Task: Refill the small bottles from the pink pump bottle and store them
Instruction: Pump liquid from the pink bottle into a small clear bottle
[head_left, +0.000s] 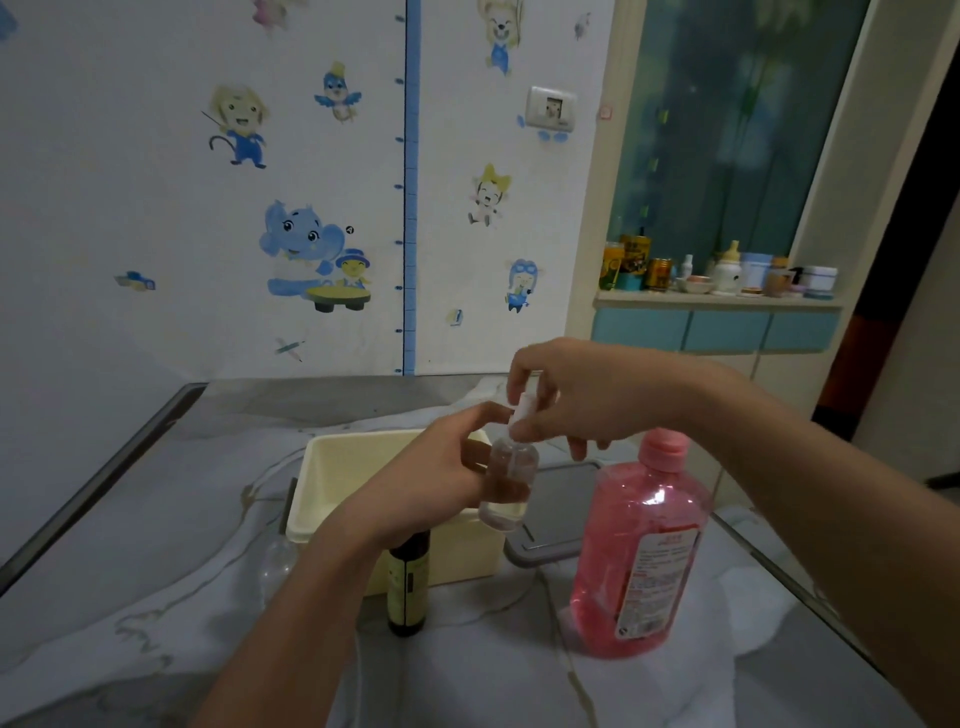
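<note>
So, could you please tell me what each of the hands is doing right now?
Left hand: closed around the small clear bottle.
Right hand: pinching the bottle's white spray top.

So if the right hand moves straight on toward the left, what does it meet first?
Most likely the left hand, which holds the small clear bottle; the right hand already grips that bottle's white top. Depth is unclear.

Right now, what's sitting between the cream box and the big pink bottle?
In the head view, a grey lid lies flat on the table between the cream box and the pink bottle; its right side is hidden behind the bottle.
</note>
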